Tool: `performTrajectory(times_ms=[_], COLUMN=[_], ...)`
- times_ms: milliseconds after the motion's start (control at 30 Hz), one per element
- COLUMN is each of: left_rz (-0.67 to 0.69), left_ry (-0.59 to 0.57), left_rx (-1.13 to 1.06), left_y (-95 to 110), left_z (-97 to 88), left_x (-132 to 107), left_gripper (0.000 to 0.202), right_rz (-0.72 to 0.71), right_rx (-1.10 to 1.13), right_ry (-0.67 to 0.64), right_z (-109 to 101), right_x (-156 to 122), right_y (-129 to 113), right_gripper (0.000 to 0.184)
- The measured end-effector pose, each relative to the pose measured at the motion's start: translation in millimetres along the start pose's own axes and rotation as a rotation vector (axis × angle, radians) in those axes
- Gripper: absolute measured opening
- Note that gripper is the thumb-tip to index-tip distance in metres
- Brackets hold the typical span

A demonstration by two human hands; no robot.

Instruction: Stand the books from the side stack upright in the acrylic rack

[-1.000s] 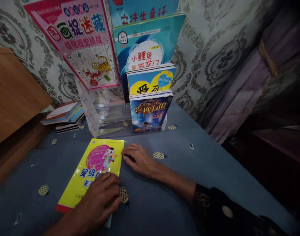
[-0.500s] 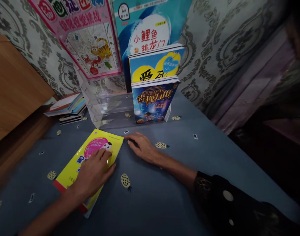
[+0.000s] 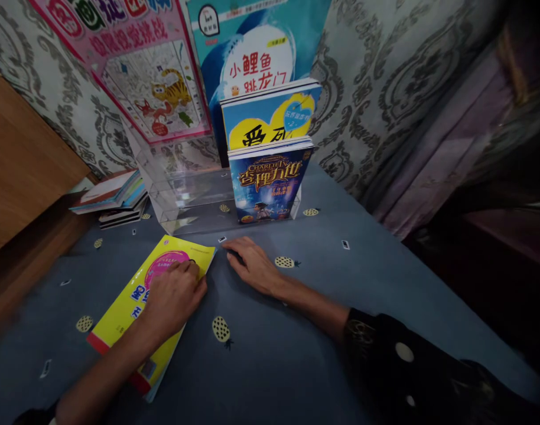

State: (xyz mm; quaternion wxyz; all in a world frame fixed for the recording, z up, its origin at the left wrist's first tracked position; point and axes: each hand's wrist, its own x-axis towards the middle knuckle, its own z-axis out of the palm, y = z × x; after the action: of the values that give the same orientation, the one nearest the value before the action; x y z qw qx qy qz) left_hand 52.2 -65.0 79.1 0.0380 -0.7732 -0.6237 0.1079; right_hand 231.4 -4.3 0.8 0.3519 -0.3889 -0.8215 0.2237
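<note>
Under the left hand (image 3: pixel 175 295), a book (image 3: pixel 122 313) lies on the table (image 3: pixel 279 354), left of the right hand (image 3: pixel 252 267). Beyond both hands, a rack (image 3: pixel 198 224) holds upright books (image 3: pixel 267 183), a stack (image 3: pixel 114 198) to its left.

table (image 3: pixel 270 354): blue-grey, pineapple print all over. clear rack (image 3: pixel 158 200) stands along far edge. book pile (image 3: pixel 119 198) at far left corner, stacked unevenly. yellow book (image 3: pixel 130 307) lies flat, set askew, nearer left edge than right. right hand (image 3: pixel 252 268) rests just beside it, toward right edge.
</note>
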Motion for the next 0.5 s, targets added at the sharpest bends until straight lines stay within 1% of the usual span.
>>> performTrajectory(times_ms=[133,333,500], left_rz=[0.012,0.042,0.041], left_ry=[0.019,0.108,0.133], left_rx=[-0.059,-0.138,-0.154], left_y=[-5.5,-14.7,-15.6], left_z=[-0.6,9.3,11.4], left_x=[1.2,0.6,0.2], left_gripper=[0.026,0.031,0.030], right_rz=[0.000,-0.002,-0.022], right_rx=[0.006,0.009,0.010], right_ry=[0.002,-0.013,-0.013], right_z=[-0.1,-0.9,-0.5], right_x=[0.3,0.1,-0.5], right_y=[-0.4,-1.1,-0.9], right_gripper=[0.028,0.028,0.030])
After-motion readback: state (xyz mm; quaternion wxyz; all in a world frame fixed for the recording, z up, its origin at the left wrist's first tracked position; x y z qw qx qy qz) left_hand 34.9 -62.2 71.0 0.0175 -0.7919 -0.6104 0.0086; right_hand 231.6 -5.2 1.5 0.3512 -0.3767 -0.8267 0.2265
